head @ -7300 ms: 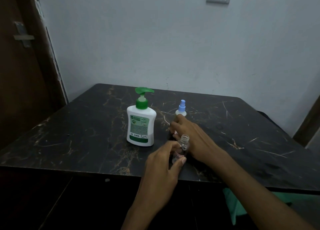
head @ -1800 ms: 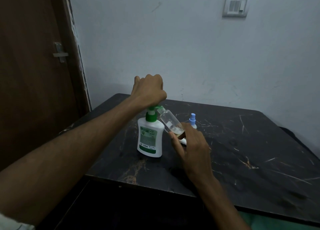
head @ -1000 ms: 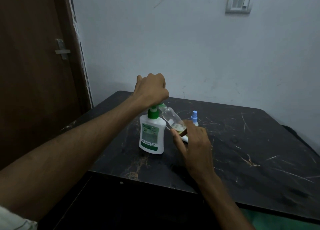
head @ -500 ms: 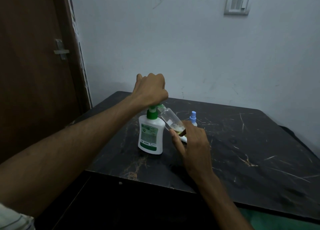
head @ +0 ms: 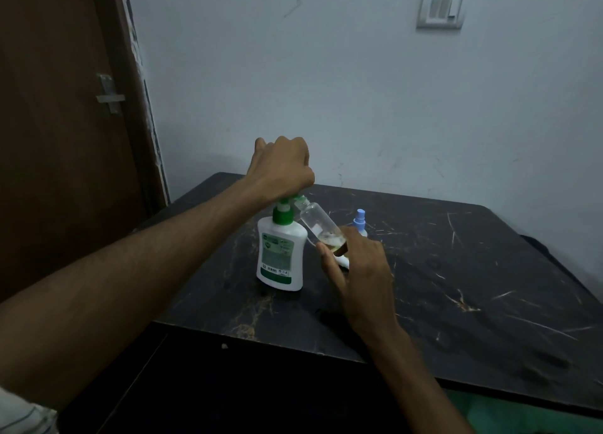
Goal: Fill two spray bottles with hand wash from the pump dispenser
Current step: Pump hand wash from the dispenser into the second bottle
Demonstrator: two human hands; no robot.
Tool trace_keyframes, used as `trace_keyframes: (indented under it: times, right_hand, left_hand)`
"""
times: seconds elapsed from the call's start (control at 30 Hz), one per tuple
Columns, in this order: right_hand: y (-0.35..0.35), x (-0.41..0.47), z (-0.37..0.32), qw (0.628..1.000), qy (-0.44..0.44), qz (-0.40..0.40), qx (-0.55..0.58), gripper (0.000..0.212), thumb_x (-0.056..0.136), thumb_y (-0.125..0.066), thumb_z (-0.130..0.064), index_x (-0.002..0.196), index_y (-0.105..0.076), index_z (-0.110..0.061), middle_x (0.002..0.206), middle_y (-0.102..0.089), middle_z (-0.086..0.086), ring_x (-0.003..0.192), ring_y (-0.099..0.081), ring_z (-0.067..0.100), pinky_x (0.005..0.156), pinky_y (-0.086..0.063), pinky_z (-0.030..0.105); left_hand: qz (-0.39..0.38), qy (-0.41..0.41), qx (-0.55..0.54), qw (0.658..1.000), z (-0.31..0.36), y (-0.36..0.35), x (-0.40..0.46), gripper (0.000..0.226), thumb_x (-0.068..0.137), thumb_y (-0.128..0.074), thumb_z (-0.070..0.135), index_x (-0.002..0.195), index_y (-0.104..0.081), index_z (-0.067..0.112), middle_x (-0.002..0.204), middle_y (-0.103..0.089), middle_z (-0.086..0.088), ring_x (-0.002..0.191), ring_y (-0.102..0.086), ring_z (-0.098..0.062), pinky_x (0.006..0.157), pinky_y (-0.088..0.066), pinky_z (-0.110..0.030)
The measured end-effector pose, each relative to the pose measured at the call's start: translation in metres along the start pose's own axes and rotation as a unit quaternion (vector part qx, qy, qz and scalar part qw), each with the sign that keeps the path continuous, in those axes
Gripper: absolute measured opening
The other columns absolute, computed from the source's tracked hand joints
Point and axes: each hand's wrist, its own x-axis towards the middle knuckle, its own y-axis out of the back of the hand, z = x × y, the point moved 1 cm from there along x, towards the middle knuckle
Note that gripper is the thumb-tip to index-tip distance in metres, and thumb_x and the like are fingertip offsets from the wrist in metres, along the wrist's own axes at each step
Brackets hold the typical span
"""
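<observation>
Little has shifted since half a second ago: your left hand (head: 281,169) stays fisted atop the pump dispenser (head: 280,254), frame centre. Clear spray bottle (head: 321,228): tilted, mouth at the nozzle, pinched at its base by your right hand (head: 355,270). Second spray bottle (head: 360,221): behind, on black table (head: 456,270).

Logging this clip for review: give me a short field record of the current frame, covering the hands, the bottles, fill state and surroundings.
left hand: fist on top of the pump dispenser, covering its green head
right hand: grips the base of the clear spray bottle
clear spray bottle: uncapped, tilted, mouth up at the pump nozzle
fill state: a little yellowish liquid at its lower end
second spray bottle: blue sprayer on, standing behind the right hand
surface: dark marble table
background: wall switch, brown door
</observation>
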Motion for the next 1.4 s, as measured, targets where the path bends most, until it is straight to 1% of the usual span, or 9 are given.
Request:
trace_keyframes:
  times: [0.13,0.27,0.43,0.57,0.7,0.8,1.0,1.13,1.4]
  right_hand:
    - [0.0002,-0.0013,0.0002,1.000,-0.004,-0.010,-0.007,0.037,0.100,-0.053,-0.049,0.120,-0.061,-0.019,0.102,-0.066,0.000,0.087,-0.048,0.011,0.073,-0.039,0.025]
    - [0.0001,0.0001,-0.0003,1.000,0.003,0.000,-0.003,0.036,0.099,-0.057,-0.047,0.121,-0.060,-0.018,0.104,-0.067,0.001,0.089,-0.047,0.009,0.074,-0.042,0.026]
    - [0.0000,-0.0001,0.0004,1.000,0.008,0.006,-0.001,0.035,0.100,-0.057,-0.046,0.120,-0.061,-0.018,0.103,-0.067,0.000,0.088,-0.039,0.003,0.074,-0.042,0.027]
    - [-0.0006,-0.0008,-0.0005,1.000,0.005,0.007,-0.003,0.040,0.099,-0.053,-0.050,0.121,-0.061,-0.017,0.104,-0.067,0.003,0.088,-0.048,0.010,0.072,-0.047,0.029]
    - [0.0005,0.0006,-0.0024,1.000,0.008,0.007,-0.002,0.041,0.100,-0.051,-0.051,0.120,-0.062,-0.016,0.103,-0.067,0.002,0.088,-0.042,0.005,0.074,-0.043,0.027]
    - [0.0010,0.0000,-0.0025,1.000,0.015,0.012,-0.002,0.039,0.101,-0.052,-0.049,0.120,-0.062,-0.017,0.104,-0.066,0.001,0.088,-0.038,0.004,0.074,-0.039,0.027]
    - [0.0002,0.0010,-0.0028,1.000,0.022,0.020,0.001,0.039,0.100,-0.053,-0.049,0.120,-0.061,-0.016,0.103,-0.067,0.002,0.090,-0.034,-0.002,0.075,-0.040,0.027]
    - [0.0002,0.0009,-0.0028,0.999,0.026,0.019,0.004,0.040,0.100,-0.052,-0.049,0.120,-0.062,-0.016,0.104,-0.067,0.002,0.090,-0.034,-0.001,0.075,-0.042,0.028]
    - [0.0013,0.0019,-0.0044,0.999,0.028,0.028,0.010,0.042,0.099,-0.052,-0.048,0.119,-0.064,-0.013,0.102,-0.068,0.004,0.091,-0.030,-0.005,0.075,-0.038,0.027]
  left_hand:
    - [-0.008,-0.005,0.004,1.000,0.0007,-0.0021,-0.0029,0.008,0.081,-0.060,0.017,0.081,-0.069,0.016,0.078,-0.071,-0.001,0.076,-0.065,-0.024,0.099,-0.038,-0.049]
    - [0.002,-0.007,0.012,1.000,0.0003,0.0035,0.0004,0.010,0.081,-0.061,0.020,0.082,-0.070,0.016,0.077,-0.071,-0.002,0.076,-0.066,-0.025,0.097,-0.037,-0.048]
    - [-0.007,-0.006,0.006,1.000,0.0022,-0.0018,-0.0023,0.010,0.082,-0.060,0.019,0.082,-0.070,0.017,0.078,-0.071,0.000,0.077,-0.065,-0.024,0.100,-0.038,-0.050]
    - [-0.012,-0.012,0.014,1.000,0.0011,0.0014,-0.0006,0.008,0.081,-0.061,0.021,0.082,-0.068,0.017,0.077,-0.070,-0.001,0.076,-0.065,-0.024,0.099,-0.038,-0.050]
    - [-0.003,-0.005,0.007,1.000,-0.0006,0.0007,0.0009,0.010,0.080,-0.059,0.020,0.081,-0.069,0.016,0.078,-0.071,-0.001,0.077,-0.065,-0.025,0.095,-0.036,-0.048]
    - [-0.004,-0.006,0.004,1.000,-0.0003,-0.0028,-0.0016,0.010,0.079,-0.058,0.020,0.081,-0.068,0.017,0.079,-0.071,-0.001,0.077,-0.064,-0.024,0.098,-0.037,-0.049]
    - [-0.005,-0.022,0.026,0.999,0.0021,0.0047,-0.0007,0.006,0.081,-0.062,0.022,0.084,-0.065,0.017,0.078,-0.068,-0.001,0.076,-0.064,-0.024,0.100,-0.037,-0.050]
    - [-0.008,-0.018,0.029,0.999,0.0043,0.0015,-0.0016,0.008,0.079,-0.058,0.020,0.082,-0.065,0.018,0.077,-0.068,-0.001,0.073,-0.063,-0.024,0.101,-0.038,-0.051]
    - [-0.014,-0.013,0.017,1.000,0.0022,0.0047,-0.0008,0.007,0.080,-0.061,0.021,0.083,-0.066,0.017,0.079,-0.069,-0.001,0.077,-0.064,-0.023,0.100,-0.038,-0.050]
